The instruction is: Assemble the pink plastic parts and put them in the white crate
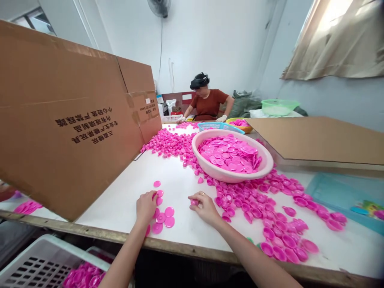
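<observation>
On the white worktop, we pinch one pink cap in our right hand; left hand fingers curl over flat discs beneath them. Light, stiff, slick-looking plastic, probably best gripped by its rim.

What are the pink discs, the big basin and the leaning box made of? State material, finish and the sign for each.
Pink discs: apparently moulded plastic, glossy, uniform colour with raised rims.
Basin: likely plastic, smooth pale pink with soft sheen.
Leaning box: corrugated cardboard, matt brown, creased folds and printed lettering.
</observation>
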A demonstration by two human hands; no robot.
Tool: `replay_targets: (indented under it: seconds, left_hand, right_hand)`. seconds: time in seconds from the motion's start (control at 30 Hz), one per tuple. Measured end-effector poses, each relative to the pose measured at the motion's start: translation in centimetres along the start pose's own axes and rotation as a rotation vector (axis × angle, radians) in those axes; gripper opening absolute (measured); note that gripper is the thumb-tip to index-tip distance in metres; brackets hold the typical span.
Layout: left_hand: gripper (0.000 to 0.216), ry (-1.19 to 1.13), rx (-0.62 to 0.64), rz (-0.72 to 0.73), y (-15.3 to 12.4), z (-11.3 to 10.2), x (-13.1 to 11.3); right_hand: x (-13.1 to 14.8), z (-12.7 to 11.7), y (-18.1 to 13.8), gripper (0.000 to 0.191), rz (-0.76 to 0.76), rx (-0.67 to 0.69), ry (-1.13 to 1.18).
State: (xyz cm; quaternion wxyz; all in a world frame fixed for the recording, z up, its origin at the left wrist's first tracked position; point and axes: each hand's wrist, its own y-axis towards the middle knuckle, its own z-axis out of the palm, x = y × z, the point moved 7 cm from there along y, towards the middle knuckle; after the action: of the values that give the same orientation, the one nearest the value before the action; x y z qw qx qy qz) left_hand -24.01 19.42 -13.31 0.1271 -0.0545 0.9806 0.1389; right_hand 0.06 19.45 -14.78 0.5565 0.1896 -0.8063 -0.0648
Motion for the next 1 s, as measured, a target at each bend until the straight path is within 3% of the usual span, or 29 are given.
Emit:
replay_targets:
  seconds: [0.13, 0.27, 0.4, 0.5, 0.67, 0.8, 0.9, 1.0]
  left_hand:
    - [0.026, -0.284, -0.084, 0.042, -1.1, -1.3, -2.6]
    - [0.028, -0.630, -0.010, 0.056, -1.9, -0.3, -6.4]
    - [0.027, -0.700, 0.026, 0.141, -2.5, 0.4, -9.0]
    - [0.025, -0.699, 0.037, 0.176, -2.9, 0.5, -9.3]
    - [0.026, -0.853, 0.055, 0.094, -3.1, 1.1, -8.7]
    - [0.027, -0.997, 0.188, -0.002, -2.6, 3.3, -9.5]
    - [0.025, -0.975, 0.274, -0.072, -2.1, 5.0, -10.1]
    - [0.022, -0.901, 0.293, -0.094, -1.8, 6.0, -10.4]
  right_hand:
    - [-0.1, 1.6, -0.2, 0.024, -0.020, 0.076, 0.024]
    - [-1.1, 0.9, 0.3, 0.025, -0.010, 0.077, 0.033]
    - [-2.2, 0.0, 0.6, 0.023, 0.048, 0.003, -0.022]
    - [-2.3, -0.4, 0.5, 0.023, 0.068, -0.019, -0.045]
    - [-1.3, -0.3, 0.4, 0.018, -0.005, 0.082, -0.138]
    - [-1.2, -0.9, 0.8, 0.023, -0.015, 0.068, -0.156]
    - [-2.0, -1.6, 1.1, 0.024, 0.058, 0.015, -0.084]
    - [-3.5, -1.0, 0.9, 0.026, 0.216, 0.074, 0.033]
